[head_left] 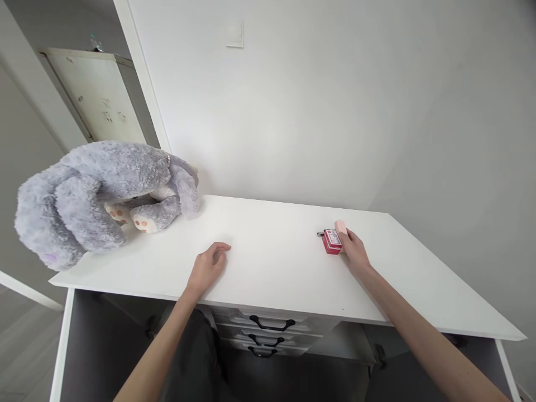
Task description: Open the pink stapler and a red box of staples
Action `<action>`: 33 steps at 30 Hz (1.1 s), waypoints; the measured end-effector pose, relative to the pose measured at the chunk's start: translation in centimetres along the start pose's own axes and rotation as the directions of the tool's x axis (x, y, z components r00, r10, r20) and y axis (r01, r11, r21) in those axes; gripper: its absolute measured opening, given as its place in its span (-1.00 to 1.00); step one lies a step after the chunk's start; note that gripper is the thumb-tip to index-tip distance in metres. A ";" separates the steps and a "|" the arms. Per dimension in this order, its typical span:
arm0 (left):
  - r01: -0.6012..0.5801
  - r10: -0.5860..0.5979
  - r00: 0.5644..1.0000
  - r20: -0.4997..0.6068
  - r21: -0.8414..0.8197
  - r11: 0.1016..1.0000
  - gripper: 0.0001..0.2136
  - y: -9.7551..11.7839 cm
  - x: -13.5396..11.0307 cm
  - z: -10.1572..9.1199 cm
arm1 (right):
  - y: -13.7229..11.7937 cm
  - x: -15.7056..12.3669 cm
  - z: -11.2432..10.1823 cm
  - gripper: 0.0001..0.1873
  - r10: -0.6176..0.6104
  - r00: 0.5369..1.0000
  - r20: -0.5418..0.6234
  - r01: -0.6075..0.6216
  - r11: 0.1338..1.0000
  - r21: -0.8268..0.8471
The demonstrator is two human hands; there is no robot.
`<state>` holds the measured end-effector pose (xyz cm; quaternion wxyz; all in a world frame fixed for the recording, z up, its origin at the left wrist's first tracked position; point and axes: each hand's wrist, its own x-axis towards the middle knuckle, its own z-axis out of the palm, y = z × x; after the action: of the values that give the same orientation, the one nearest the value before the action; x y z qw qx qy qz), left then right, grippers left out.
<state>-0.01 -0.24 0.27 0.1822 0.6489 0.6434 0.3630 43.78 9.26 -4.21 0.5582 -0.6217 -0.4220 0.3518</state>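
Note:
My right hand (355,250) is over the white top of the cabinet, its fingers closed round a pale pink block-like object (340,226). Right against the pink object and my fingertips is a small red box with a white label (332,240). A little dark metal piece (320,234) pokes out at the box's left side; its kind is too small to tell. My left hand (208,265) rests on the cabinet top to the left, loosely curved, thumb and forefinger apart, with nothing in it.
A large grey plush toy (121,173) lies across the left end of the cabinet top (268,262). Below the front edge are drawers with black handles (272,324), and cabinet doors (62,346) swing out at both sides. A wall with a light switch (235,35) rises behind.

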 end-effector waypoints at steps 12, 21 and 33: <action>0.010 -0.010 1.000 -0.004 0.020 1.000 -0.69 -0.1 -0.1 0.1 | -1.2 -3.2 8.9 -0.38 -0.102 0.974 0.203 0.099 0.995 0.024; 0.018 -0.018 1.000 -0.007 -0.003 1.000 -0.68 0.1 -0.3 0.2 | -1.2 -4.5 14.2 -0.28 -0.165 0.887 0.432 0.159 0.986 0.050; 0.025 -0.025 1.000 -0.008 0.019 1.000 -0.70 -0.3 -0.1 0.6 | -0.8 -1.4 14.4 -0.33 -0.183 0.882 0.435 0.150 0.983 0.109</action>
<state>0.19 -0.12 -0.34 0.1780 0.6413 0.6555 0.3570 30.01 13.68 -5.31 0.4978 -0.4661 -0.5768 0.4497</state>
